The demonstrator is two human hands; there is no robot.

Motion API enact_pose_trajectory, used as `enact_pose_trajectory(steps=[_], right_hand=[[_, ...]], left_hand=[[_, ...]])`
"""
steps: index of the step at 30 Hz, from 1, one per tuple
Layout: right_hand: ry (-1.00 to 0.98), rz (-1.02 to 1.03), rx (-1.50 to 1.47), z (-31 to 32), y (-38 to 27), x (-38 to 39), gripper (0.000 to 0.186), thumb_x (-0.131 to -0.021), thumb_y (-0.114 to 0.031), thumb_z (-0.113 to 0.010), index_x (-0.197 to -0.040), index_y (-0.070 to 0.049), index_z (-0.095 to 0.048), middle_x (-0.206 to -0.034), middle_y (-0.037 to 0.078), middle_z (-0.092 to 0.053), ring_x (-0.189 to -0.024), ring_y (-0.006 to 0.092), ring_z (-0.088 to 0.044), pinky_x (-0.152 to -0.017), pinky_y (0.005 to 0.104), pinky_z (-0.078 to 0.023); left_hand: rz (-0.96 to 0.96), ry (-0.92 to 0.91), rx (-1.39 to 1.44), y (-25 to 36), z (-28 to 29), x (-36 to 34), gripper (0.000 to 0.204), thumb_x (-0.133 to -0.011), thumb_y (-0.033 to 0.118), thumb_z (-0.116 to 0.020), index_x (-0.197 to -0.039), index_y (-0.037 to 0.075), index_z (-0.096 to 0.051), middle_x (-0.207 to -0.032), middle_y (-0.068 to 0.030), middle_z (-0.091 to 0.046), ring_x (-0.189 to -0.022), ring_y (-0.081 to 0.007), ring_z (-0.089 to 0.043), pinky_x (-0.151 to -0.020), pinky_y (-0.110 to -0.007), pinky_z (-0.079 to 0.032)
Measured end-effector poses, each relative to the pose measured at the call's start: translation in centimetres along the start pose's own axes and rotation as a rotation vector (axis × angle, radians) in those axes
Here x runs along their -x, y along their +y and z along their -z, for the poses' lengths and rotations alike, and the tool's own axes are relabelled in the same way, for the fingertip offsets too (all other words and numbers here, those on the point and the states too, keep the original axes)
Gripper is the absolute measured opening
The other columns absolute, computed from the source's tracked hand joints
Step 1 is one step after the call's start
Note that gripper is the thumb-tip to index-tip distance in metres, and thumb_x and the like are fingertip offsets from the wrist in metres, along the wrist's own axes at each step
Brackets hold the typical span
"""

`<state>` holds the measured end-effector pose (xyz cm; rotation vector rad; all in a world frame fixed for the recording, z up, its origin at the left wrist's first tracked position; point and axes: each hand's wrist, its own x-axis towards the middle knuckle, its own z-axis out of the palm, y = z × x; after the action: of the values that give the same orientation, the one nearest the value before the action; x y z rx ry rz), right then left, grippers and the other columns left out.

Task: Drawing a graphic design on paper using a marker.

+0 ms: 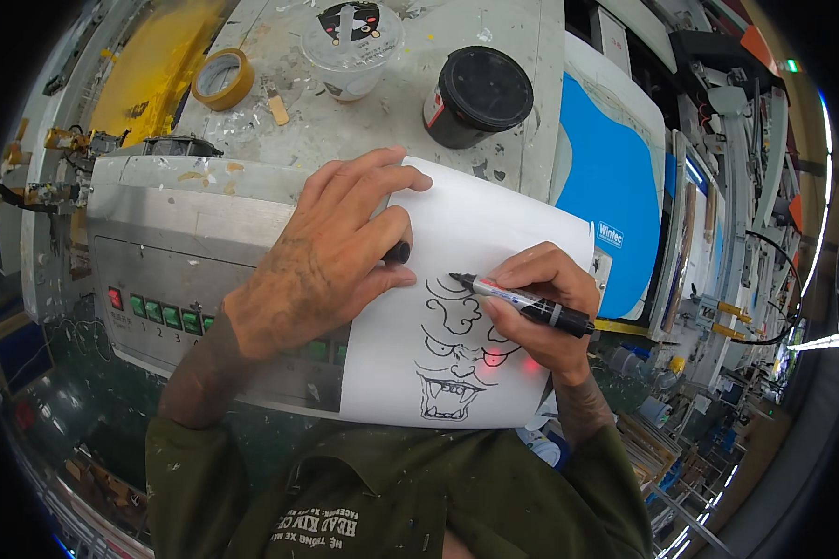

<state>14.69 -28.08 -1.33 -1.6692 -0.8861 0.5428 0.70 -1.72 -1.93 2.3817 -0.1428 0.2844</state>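
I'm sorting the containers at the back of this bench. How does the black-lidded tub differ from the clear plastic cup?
The black-lidded tub is dark and opaque; the clear plastic cup is see-through with a pale lower part. The tub has a flat black lid; the cup has a domed clear lid with a straw through it. The tub stands to the right, nearer the white sheet. Both stand upright and closed on the paint-spattered bench.
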Motion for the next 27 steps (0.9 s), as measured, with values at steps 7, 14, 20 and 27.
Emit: enact_pose_trajectory(steps=[7, 14, 20, 27], right_hand=[[-0.115, -0.009, 0.024, 0.6, -0.1, -0.2, 0.025, -0.079, -0.001, -0.095, -0.096, -0.004, -0.077, -0.096, 0.008, -0.08, -0.086, 0.0164, -0.079, -0.075, 0.0279, -0.064], [-0.27, 0.067, 0.052, 0.6, -1.0, 2.3, 0.026, -0.077, 0.0, -0.095, -0.094, -0.005, -0.076, -0.093, 0.01, -0.08, -0.086, 0.0225, -0.08, -0.076, 0.0309, -0.063], [-0.052, 0.067, -0.226, 1.1, 1.2, 0.9, 0.026, -0.083, 0.005, -0.092, -0.1, -0.002, -0.073, -0.102, 0.014, -0.076, -0.093, 0.0202, -0.076, -0.078, 0.0328, -0.063], [-0.13, 0.322, 0.03, 2.4, 1.1, -4.6, 0.025, -0.086, 0.002, -0.089, -0.106, -0.001, -0.074, -0.103, 0.012, -0.076, -0.094, 0.0172, -0.075, -0.078, 0.0298, -0.06]], left_hand=[[-0.045, -0.131, -0.051, 0.5, 0.9, 0.3, 0.043, -0.079, 0.025, -0.096, -0.096, 0.009, -0.059, -0.159, -0.0132, -0.056, -0.163, -0.044, -0.037, -0.126, -0.068, -0.032], [-0.058, -0.144, -0.09, 0.0, 0.2, 0.3, 0.049, -0.075, 0.033, -0.097, -0.096, 0.009, -0.06, -0.161, -0.013, -0.055, -0.164, -0.0432, -0.034, -0.128, -0.07, -0.029], [-0.044, -0.147, -0.103, 0.3, 0.8, 0.0, 0.049, -0.075, 0.028, -0.098, -0.097, 0.009, -0.058, -0.164, -0.0146, -0.051, -0.164, -0.0443, -0.035, -0.129, -0.069, -0.032], [-0.017, 0.008, 0.048, -0.6, 0.1, 0.1, 0.045, -0.08, 0.011, -0.095, -0.098, 0.008, -0.054, -0.16, -0.0143, -0.054, -0.163, -0.0458, -0.038, -0.128, -0.06, -0.038]])
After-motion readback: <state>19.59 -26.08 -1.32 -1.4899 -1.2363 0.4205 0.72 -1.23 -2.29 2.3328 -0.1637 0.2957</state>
